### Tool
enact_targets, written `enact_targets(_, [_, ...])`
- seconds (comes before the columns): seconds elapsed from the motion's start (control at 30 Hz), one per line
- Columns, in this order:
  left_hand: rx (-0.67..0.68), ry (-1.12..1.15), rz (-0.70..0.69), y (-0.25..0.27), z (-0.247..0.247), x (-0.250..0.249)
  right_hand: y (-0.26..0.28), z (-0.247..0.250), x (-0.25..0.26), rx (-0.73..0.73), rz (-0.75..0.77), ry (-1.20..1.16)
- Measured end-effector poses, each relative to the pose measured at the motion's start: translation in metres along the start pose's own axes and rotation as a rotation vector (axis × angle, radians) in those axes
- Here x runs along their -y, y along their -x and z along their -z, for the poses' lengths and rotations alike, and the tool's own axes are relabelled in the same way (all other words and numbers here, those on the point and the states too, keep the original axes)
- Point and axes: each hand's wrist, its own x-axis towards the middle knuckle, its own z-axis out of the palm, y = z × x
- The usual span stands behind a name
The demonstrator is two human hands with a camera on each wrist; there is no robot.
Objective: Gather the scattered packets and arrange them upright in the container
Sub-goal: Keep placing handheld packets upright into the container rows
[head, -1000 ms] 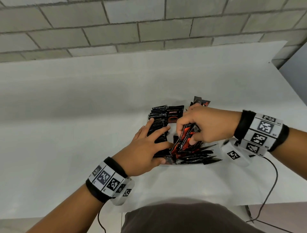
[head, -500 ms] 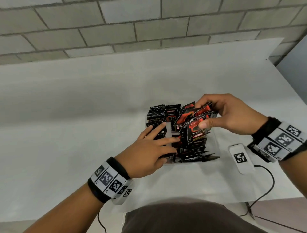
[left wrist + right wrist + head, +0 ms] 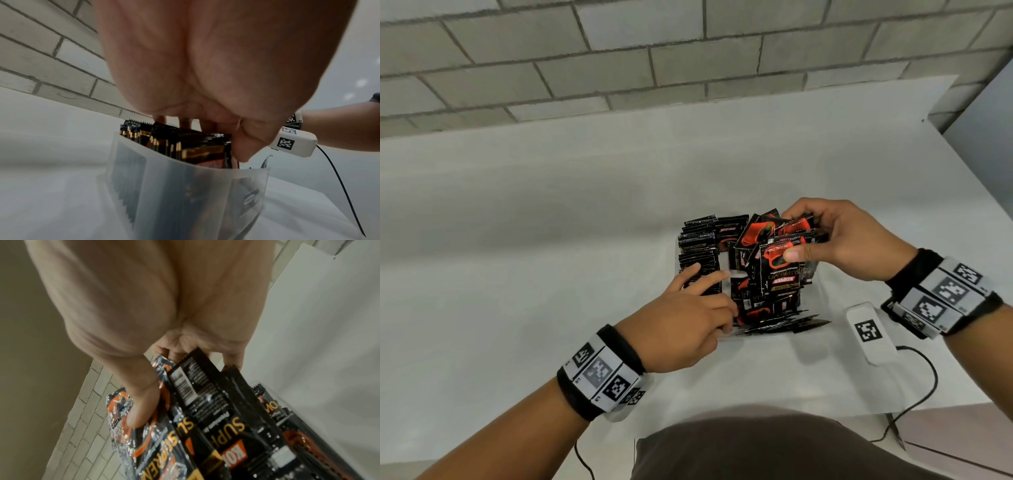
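My right hand (image 3: 849,240) clamps a fanned bunch of packets (image 3: 777,260) between thumb and fingers, just above the right half of the translucent container (image 3: 185,186). My left hand (image 3: 688,329) rests on the upright packets (image 3: 697,253) filling its left half, fingers straight and slightly apart. The container sits on the white table (image 3: 517,274).

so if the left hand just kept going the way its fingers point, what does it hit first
Probably the row of upright packets in the container. The left hand has its straight fingers pointing away from the person, already on or just above those packet tops; depth is hard to judge.
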Motion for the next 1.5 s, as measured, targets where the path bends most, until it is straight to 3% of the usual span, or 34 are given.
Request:
enact_targets(0.17, [0.0, -0.066, -0.011, -0.001, 0.0, -0.003, 0.001, -0.001, 0.002, -0.02, 0.001, 0.004])
enact_targets(0.33, [-0.087, 0.102, 0.022, -0.001, 0.016, -0.005, -0.001, 0.005, 0.015, -0.082, 0.052, 0.021])
enact_targets(0.6, [-0.447, 0.72, 0.243, -0.008, 0.072, -0.006, -0.024, -0.006, 0.056, -0.104, 0.121, -0.12])
enact_targets(0.77, [-0.386, 1.028, 0.301, -0.027, 0.082, -0.014, -0.039, -0.03, 0.07, -0.095, 0.127, -0.288])
enact_targets(0.9, [-0.379, 1.422, 0.35, -0.025, 0.079, -0.014, -0.04, -0.044, 0.065, -0.134, 0.062, -0.296])
enact_targets(1.03, [-0.371, 1.587, 0.34, -0.024, 0.075, -0.011, -0.036, -0.051, 0.052, -0.161, 0.024, -0.375])
enact_targets(1.17, [-0.46, 1.637, 0.384, -0.028, 0.078, -0.011, -0.032, -0.061, 0.045, -0.202, 0.024, -0.397])
enact_targets(1.5, [-0.458, 1.49, 0.316, -0.032, 0.083, -0.012, -0.023, -0.08, 0.043, -0.126, -0.013, -0.373])
